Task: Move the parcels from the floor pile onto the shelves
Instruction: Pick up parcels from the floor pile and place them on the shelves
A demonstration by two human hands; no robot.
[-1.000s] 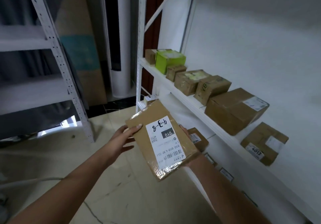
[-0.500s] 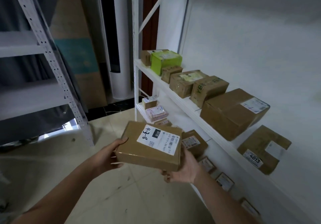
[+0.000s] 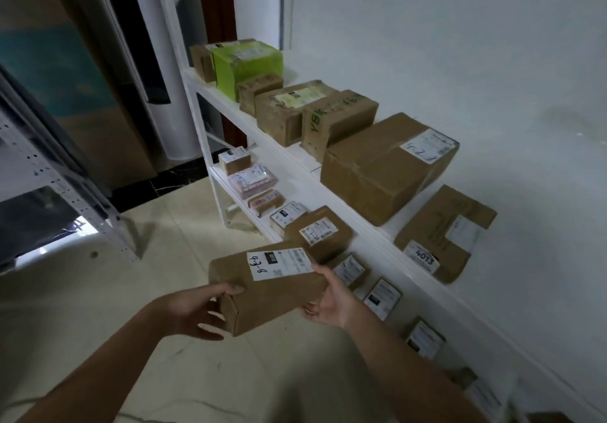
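The fingers (image 3: 230, 289) of the left hand (image 3: 193, 311) curl round the near left end of a parcel (image 3: 272, 294), thumb on its top edge and the others beneath it. The right hand (image 3: 328, 301) grips the opposite end, its thumb pressed on the corner of the white label (image 3: 279, 263) and the rest tucked under the box. The parcel is a flat, oblong carton of plain brown cardboard with a taped seam on its end. It is held in the air at lower centre of the frame, over the pale glossy floor tiles (image 3: 147, 274) and just in front of the lower shelf (image 3: 244, 207).

On that white metal shelf lies a row of small labelled packets, among them a brown box (image 3: 317, 232) just beyond the held parcel and a pink, soft-looking pack (image 3: 253, 181) further up the frame. The upper shelf (image 3: 371, 235) runs diagonally from upper centre to lower right. It carries a bright green carton (image 3: 246, 61), several scuffed brown boxes, a large creased carton (image 3: 377, 173) and a flatter one marked 4013 (image 3: 440, 235).
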